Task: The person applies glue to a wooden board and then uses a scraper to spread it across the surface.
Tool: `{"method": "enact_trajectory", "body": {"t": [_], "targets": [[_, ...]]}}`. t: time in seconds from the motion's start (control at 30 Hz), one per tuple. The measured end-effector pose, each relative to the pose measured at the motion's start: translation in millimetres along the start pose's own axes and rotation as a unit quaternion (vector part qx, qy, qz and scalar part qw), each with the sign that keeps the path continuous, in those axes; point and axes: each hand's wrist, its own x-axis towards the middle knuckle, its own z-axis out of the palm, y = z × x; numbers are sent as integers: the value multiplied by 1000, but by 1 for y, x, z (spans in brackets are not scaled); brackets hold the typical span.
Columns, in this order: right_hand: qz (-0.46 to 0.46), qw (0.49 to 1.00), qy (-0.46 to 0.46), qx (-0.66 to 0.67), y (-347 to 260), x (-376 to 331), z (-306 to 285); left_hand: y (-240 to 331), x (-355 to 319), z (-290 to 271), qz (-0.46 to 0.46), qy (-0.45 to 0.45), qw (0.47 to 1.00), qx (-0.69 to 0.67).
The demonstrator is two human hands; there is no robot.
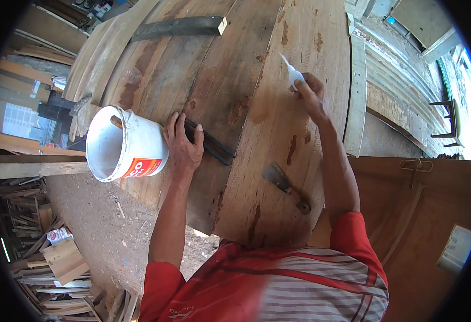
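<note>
My right hand [311, 96] grips a small white squeeze bottle [295, 76] with a long thin nozzle, held above the boards with its tip pointing up and away. My left hand [185, 146] rests at the far end of a dark, narrow grooved strip [216, 148], which lies between its fingers and thumb. A putty knife [278, 178] with a worn handle lies on the wood nearer to me, between my arms. All this is on a broad panel of joined wooden boards [257, 134] with brown stains.
A white bucket [148, 140] with a handle end showing inside stands just left of my left hand. A dark wooden bar [179, 28] lies at the far side. Scrap wood [66, 260] is piled at lower left; a brown wooden door [407, 209] is at right.
</note>
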Motion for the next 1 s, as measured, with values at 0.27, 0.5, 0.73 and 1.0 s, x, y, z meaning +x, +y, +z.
{"method": "enact_trajectory", "body": {"t": [0.27,0.5,0.73,1.0], "targets": [[-48,978,30,-202,-23,-92,-32,-1,-1,1,7,4,1000,5],[-77,947,122,-288,-26,-177,-50,-1,-2,2,12,29,999,-12],[-49,959,128,-248,-45,-231,-24,-8,-4,0,8,27,999,-21],[-77,957,39,-277,-62,-275,46,-2,-5,-15,39,42,995,-78]]}}
